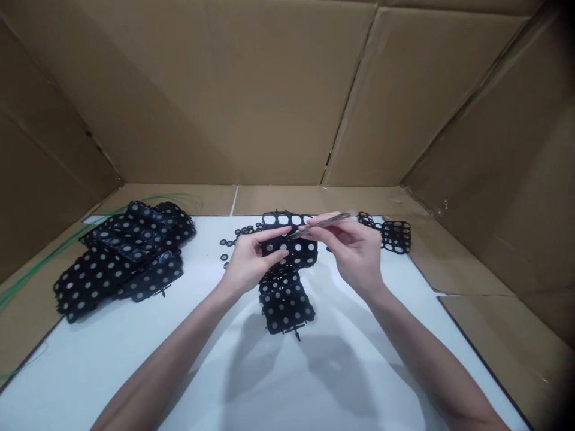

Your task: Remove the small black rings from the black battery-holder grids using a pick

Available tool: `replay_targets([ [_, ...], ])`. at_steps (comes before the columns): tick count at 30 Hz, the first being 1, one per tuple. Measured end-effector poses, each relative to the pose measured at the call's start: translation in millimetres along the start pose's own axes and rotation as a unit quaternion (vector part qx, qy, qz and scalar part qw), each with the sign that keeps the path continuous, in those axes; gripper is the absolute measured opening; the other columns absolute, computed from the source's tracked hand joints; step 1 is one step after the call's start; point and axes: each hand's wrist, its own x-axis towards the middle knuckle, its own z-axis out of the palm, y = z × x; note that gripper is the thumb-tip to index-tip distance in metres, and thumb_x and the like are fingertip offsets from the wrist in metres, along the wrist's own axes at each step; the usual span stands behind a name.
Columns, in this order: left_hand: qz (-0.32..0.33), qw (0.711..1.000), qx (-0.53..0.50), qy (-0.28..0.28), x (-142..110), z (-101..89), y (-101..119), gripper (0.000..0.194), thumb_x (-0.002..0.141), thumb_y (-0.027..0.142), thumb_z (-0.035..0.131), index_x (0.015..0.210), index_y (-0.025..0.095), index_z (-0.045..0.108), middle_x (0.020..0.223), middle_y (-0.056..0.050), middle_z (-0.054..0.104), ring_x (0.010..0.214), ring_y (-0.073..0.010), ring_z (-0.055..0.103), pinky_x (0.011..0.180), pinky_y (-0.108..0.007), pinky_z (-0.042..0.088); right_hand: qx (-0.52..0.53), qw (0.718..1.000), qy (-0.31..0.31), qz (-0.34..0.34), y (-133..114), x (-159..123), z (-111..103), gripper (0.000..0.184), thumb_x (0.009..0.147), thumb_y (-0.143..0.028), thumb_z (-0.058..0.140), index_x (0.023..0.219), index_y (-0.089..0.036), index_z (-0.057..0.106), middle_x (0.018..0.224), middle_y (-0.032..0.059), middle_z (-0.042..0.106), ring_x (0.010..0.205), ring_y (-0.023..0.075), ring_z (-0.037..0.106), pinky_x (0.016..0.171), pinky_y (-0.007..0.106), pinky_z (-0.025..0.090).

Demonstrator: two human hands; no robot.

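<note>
While I look across from the left, a pile (pixel 126 272) of black dotted sheets lies on the white table (pixel 350 389), green strands (pixel 49 260) trailing behind it; its dots are pale grey, so I take that share as work not yet begun. Next come small dark rings (pixel 224 257) scattered loose, some gathered close by the left hand (pixel 247 257); they look like pieces already out.

That hand has the strip (pixel 290 305) at its left side, thumb on its face and forefinger stretched above, a light hold with the two tips apart. The strip lies mid-table, running toward the person. Its far end shows large open holes, which I judge finished; the nearer part is full of dots, so most of it seems left to do.

The right hand (pixel 357 254) pinches a slim metal tool (pixel 332 220), fingertips closed around it, its point over the strip near the left forefinger. Farthest right, black nets (pixel 396 237) with open holes lie beyond that hand, apparently the finished ones, fewer than what waits at left.
</note>
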Motion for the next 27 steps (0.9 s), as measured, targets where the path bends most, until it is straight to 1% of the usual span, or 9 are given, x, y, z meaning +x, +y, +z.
replay_targets([
  [6, -0.002, 1.000, 0.026, -0.007, 0.0, -0.5, 1.2, 0.039, 0.069, 0.019, 0.064, 0.107, 0.021, 0.063, 0.109, -0.004, 0.065, 0.095, -0.0210, 0.060, 0.085, -0.033, 0.043, 0.005, 1.000, -0.008, 0.007, 0.2, 1.2, -0.8, 0.010, 0.074, -0.015, 0.062, 0.080, -0.020, 0.069, 0.081, 0.0007, 0.066, 0.072, 0.0135, 0.065, 0.071, 0.031, 0.059],
  [10, 0.000, 0.999, 0.032, -0.020, 0.4, -0.8, 1.4, 0.038, 0.069, 0.018, 0.063, 0.107, 0.022, 0.063, 0.111, -0.004, 0.064, 0.098, -0.0212, 0.059, 0.086, -0.034, 0.042, -0.005, 1.000, -0.026, 0.000, -1.6, 2.2, -2.5, 0.010, 0.074, -0.014, 0.061, 0.079, -0.020, 0.069, 0.081, 0.0004, 0.065, 0.073, 0.0140, 0.065, 0.071, 0.031, 0.058],
  [12, 0.010, 0.999, 0.036, -0.031, 0.5, -0.5, 0.1, 0.037, 0.070, 0.018, 0.063, 0.107, 0.022, 0.063, 0.110, -0.004, 0.064, 0.098, -0.0206, 0.059, 0.087, -0.034, 0.042, -0.029, 0.999, -0.039, -0.009, -3.2, 2.3, -3.7, 0.010, 0.075, -0.014, 0.061, 0.077, -0.020, 0.068, 0.080, 0.0003, 0.065, 0.073, 0.0139, 0.064, 0.070, 0.031, 0.057],
  [15, 0.027, 0.998, 0.040, -0.045, 0.9, 0.7, -2.8, 0.036, 0.070, 0.017, 0.062, 0.106, 0.023, 0.064, 0.109, -0.003, 0.065, 0.099, -0.0205, 0.059, 0.088, -0.034, 0.042, -0.099, 0.993, -0.056, -0.030, -4.6, 1.9, -4.2, 0.009, 0.076, -0.015, 0.059, 0.075, -0.019, 0.068, 0.080, 0.0012, 0.066, 0.074, 0.0141, 0.063, 0.067, 0.029, 0.056],
  [18, 0.013, 0.998, 0.039, -0.046, 1.8, 2.3, -5.2, 0.035, 0.069, 0.017, 0.063, 0.103, 0.021, 0.065, 0.107, -0.004, 0.066, 0.097, -0.0211, 0.059, 0.087, -0.035, 0.042, -0.159, 0.984, -0.070, -0.042, -3.0, 0.7, -2.2, 0.010, 0.078, -0.016, 0.057, 0.077, -0.019, 0.067, 0.081, 0.0024, 0.065, 0.074, 0.0142, 0.062, 0.063, 0.027, 0.054],
  [21, -0.015, 0.998, 0.034, -0.045, 2.4, 3.4, -7.2, 0.033, 0.067, 0.017, 0.064, 0.100, 0.020, 0.066, 0.105, -0.003, 0.067, 0.094, -0.0216, 0.060, 0.085, -0.035, 0.044, -0.185, 0.978, -0.083, -0.039, 1.4, -0.7, 1.6, 0.012, 0.079, -0.016, 0.055, 0.081, -0.019, 0.066, 0.081, 0.0026, 0.065, 0.073, 0.0136, 0.061, 0.060, 0.025, 0.053],
  [23, -0.026, 0.998, 0.027, -0.045, 3.0, 3.3, -9.2, 0.033, 0.067, 0.018, 0.065, 0.099, 0.020, 0.066, 0.105, -0.003, 0.067, 0.092, -0.0216, 0.061, 0.082, -0.035, 0.045, -0.201, 0.974, -0.093, -0.049, 4.4, -1.4, 4.3, 0.012, 0.080, -0.015, 0.054, 0.080, -0.020, 0.066, 0.082, 0.0024, 0.065, 0.074, 0.0131, 0.061, 0.061, 0.025, 0.052],
  [25, -0.032, 0.998, 0.016, -0.045, 4.0, 2.2, -11.8, 0.034, 0.066, 0.020, 0.066, 0.100, 0.021, 0.066, 0.105, -0.004, 0.067, 0.089, -0.0211, 0.061, 0.080, -0.034, 0.045, -0.212, 0.971, -0.098, -0.061, 6.1, -1.8, 6.4, 0.013, 0.080, -0.014, 0.054, 0.077, -0.020, 0.066, 0.081, 0.0021, 0.065, 0.075, 0.0128, 0.060, 0.064, 0.025, 0.052],
  [27, -0.025, 0.999, 0.005, -0.042, 5.4, 0.2, -14.4, 0.036, 0.066, 0.022, 0.066, 0.102, 0.022, 0.066, 0.106, -0.004, 0.066, 0.090, -0.0209, 0.060, 0.081, -0.034, 0.045, -0.196, 0.975, -0.091, -0.057, 5.6, -1.9, 6.6, 0.013, 0.080, -0.015, 0.054, 0.075, -0.019, 0.065, 0.081, 0.0020, 0.065, 0.076, 0.0132, 0.061, 0.065, 0.026, 0.053],
])
